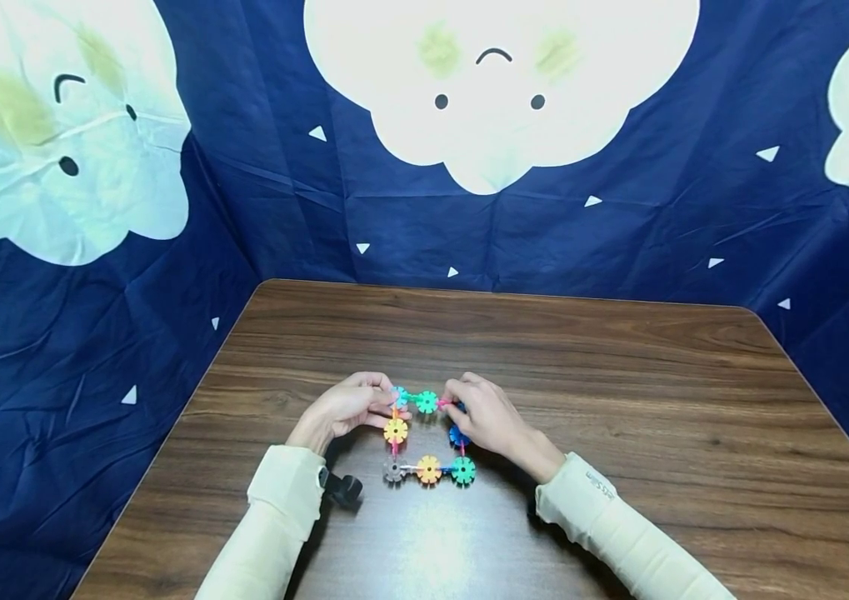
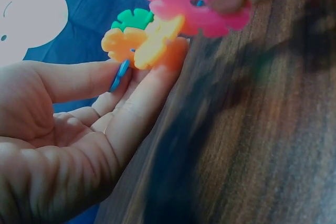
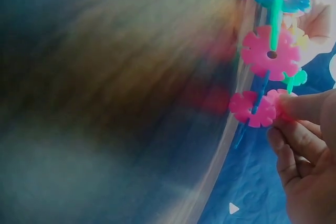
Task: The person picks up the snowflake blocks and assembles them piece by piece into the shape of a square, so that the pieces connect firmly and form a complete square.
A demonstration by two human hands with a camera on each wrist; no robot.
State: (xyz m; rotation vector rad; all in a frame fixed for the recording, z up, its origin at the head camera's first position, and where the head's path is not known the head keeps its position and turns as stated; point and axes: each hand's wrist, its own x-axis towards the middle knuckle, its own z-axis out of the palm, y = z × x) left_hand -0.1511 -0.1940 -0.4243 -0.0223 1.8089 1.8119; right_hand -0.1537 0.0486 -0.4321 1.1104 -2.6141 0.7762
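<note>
A square ring of interlocked snowflake discs, slotted plastic flowers in several colours, is between the hands. My left hand holds its far left corner; in the left wrist view thumb and fingers pinch a blue disc beside an orange disc. At the far right corner my right hand pinches a pink disc joined to the chain. A green disc spans the far side between the hands. Nearer the body are a grey disc, a yellow-orange disc and another green disc.
The brown wooden table extends around the ring. A dark blue cloth with white clouds hangs behind and beside it. A black wrist-camera piece juts from the left cuff, close to the ring's left side.
</note>
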